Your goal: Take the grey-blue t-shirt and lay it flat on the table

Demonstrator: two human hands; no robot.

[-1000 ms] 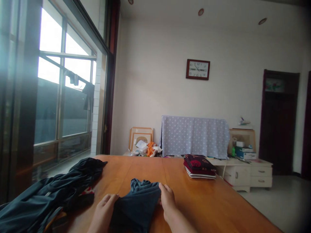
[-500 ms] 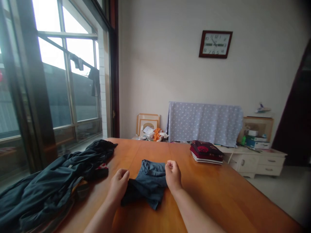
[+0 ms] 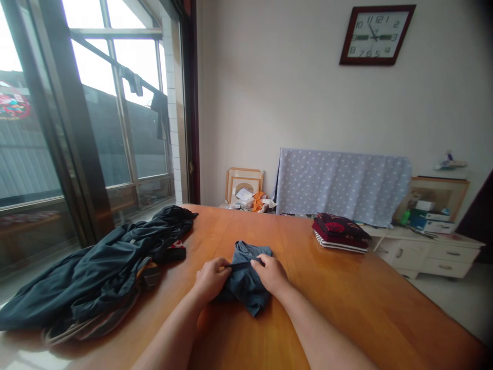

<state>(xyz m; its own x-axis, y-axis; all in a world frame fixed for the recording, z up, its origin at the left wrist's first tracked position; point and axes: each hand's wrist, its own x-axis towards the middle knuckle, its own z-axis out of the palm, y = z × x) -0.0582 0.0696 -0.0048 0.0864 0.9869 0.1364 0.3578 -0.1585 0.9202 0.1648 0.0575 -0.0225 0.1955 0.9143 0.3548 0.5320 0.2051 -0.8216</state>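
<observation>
Since the earlier frame both hands have closed in on the blue-grey folded garment, which now looks more bunched, and the view has tipped down. The left hand pinches the garment's left side, fingers closed on a fold; the right hand grips its right side the same way. The garment lies on the orange wooden tabletop, near the middle, just in front of the person.

Its underside is hidden, and what kind of garment it is cannot be made out. The pile of dark clothes at left runs off the edge of the view. On the wall clock only the hour numerals are readable. A stack of folded red clothes sits further back on the right. Behind — a dotted grey cloth, a white drawer cabinet, large windows.
</observation>
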